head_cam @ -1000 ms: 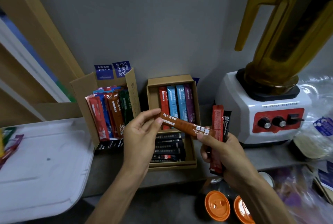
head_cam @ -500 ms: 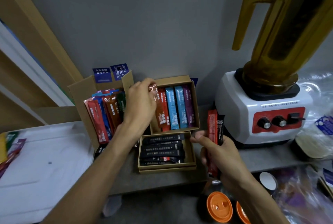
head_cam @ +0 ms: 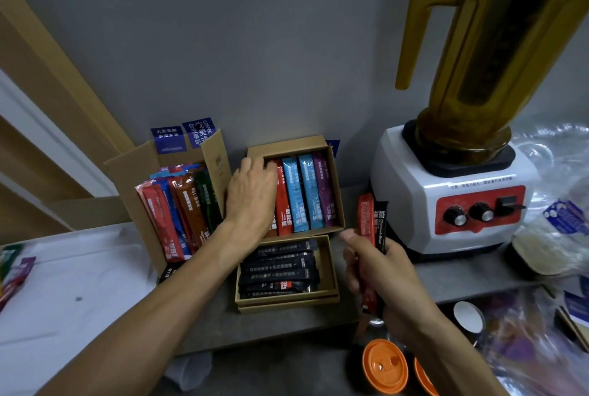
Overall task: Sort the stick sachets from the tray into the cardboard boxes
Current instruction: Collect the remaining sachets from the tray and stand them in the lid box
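Seating of a stick sachet in the rear cardboard box (head_cam: 287, 144) is judged to be the step in hand. The left hand (head_cam: 251, 194) is reached into the left end of that box, just beside the row of red, blue and purple sachets (head_cam: 299, 201). Its fingers are bent over the top of the slot, and a brown sachet edge (head_cam: 271, 228) shows beneath the palm, but whether that sachet is pinched or merely pressed cannot be told. The sachet should be laid parallel to its neighbours, slid flat against the box wall, and let go only when it is fully below the rim, so that the row is not fanned or buckled. The spare sachets (head_cam: 366, 213), one red and one black, are gripped upright in the curled fingers of the right hand (head_cam: 379, 271), near the blender (head_cam: 446, 204) and apart from the boxes; they should be held back until the slot is filled. The black one is probably meant for the front box (head_cam: 328, 268), where black sachets lie crosswise. More sachets lie on the white tray (head_cam: 79, 284) at the far left.
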